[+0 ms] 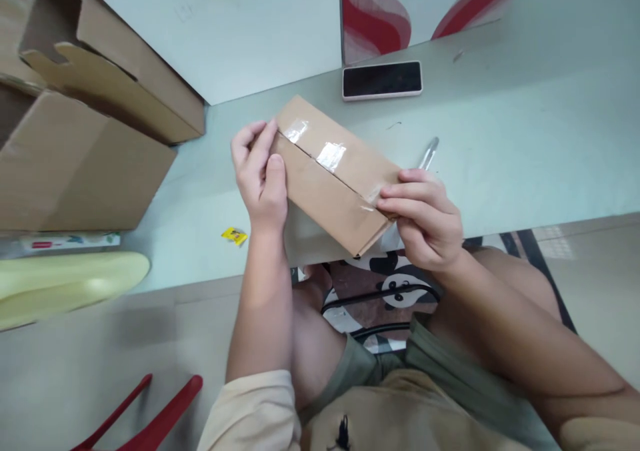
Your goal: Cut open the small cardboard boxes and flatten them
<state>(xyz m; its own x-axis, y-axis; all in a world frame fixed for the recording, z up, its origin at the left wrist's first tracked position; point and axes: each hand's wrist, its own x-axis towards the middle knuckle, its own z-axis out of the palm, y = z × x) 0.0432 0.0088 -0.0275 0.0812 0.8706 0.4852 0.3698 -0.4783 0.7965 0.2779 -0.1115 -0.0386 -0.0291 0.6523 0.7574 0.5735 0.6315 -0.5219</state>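
Observation:
A small brown cardboard box (327,174) lies on the pale table (525,144), its flaps closed and shiny clear tape along the seam. My left hand (260,174) grips the box's left end, thumb pressed on top. My right hand (425,214) holds the right end, fingers together and pressed on the tape at that edge. A clear pen-like object (429,154) lies on the table just behind my right hand.
A black phone (383,79) lies beyond the box, in front of a red-and-white carton (395,11). Large open cardboard boxes (75,124) stand at the left. A small yellow scrap (235,235) lies near the table's front edge. A red chair part (150,417) shows below.

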